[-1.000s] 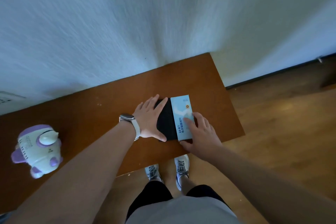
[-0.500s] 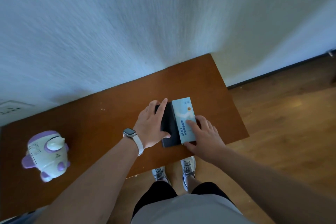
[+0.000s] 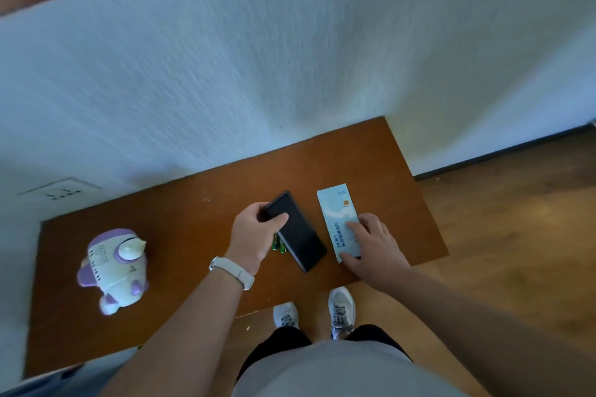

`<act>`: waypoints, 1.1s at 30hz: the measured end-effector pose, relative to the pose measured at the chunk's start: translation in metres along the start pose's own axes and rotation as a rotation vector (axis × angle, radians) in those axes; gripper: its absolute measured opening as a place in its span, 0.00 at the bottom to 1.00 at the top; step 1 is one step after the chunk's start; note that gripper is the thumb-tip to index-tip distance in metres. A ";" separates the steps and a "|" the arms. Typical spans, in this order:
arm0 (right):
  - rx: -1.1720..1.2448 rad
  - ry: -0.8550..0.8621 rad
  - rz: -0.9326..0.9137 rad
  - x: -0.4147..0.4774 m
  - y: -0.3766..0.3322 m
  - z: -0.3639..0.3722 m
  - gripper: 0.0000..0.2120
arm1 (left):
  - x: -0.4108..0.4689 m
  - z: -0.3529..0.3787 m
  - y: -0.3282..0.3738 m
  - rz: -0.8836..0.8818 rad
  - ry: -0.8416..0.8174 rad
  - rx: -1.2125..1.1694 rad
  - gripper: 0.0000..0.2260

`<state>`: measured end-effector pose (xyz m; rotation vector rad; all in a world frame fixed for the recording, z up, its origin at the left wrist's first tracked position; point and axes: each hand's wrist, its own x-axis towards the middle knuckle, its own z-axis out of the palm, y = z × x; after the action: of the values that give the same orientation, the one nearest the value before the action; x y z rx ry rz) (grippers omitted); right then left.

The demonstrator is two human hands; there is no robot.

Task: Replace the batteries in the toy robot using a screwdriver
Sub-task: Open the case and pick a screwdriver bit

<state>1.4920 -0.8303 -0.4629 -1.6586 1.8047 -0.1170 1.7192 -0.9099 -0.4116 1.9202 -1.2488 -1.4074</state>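
A white and purple toy robot (image 3: 114, 269) lies at the left of the brown table (image 3: 180, 235). My left hand (image 3: 256, 232) grips the far end of a black case (image 3: 295, 230), which is tilted up off the table. Two green batteries (image 3: 279, 245) show beneath the case. My right hand (image 3: 371, 242) rests with straight fingers on a light blue sleeve (image 3: 338, 217) that lies flat to the right of the case. No screwdriver is in sight.
A white wall stands right behind the table, with a socket plate (image 3: 61, 192) at the left. The table's right edge drops to a wooden floor (image 3: 516, 251). My shoes (image 3: 342, 308) show below the front edge.
The black case has come apart from the blue sleeve and my left hand has lifted and turned it, uncovering the green batteries. The camera has tilted so the robot sits further in.
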 end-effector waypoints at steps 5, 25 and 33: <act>0.130 0.039 -0.005 -0.006 -0.026 -0.013 0.22 | -0.013 -0.028 0.008 -0.146 -0.052 -0.467 0.07; 0.781 -0.040 0.127 -0.057 -0.226 0.006 0.28 | -0.064 -0.138 0.004 -0.009 -0.115 -0.569 0.23; 0.876 0.016 0.132 -0.087 -0.278 0.031 0.24 | -0.090 -0.179 -0.022 0.076 -0.120 -0.372 0.15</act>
<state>1.7411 -0.7912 -0.3143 -0.9091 1.5235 -0.7445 1.8858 -0.8486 -0.3155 1.5428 -1.0129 -1.6044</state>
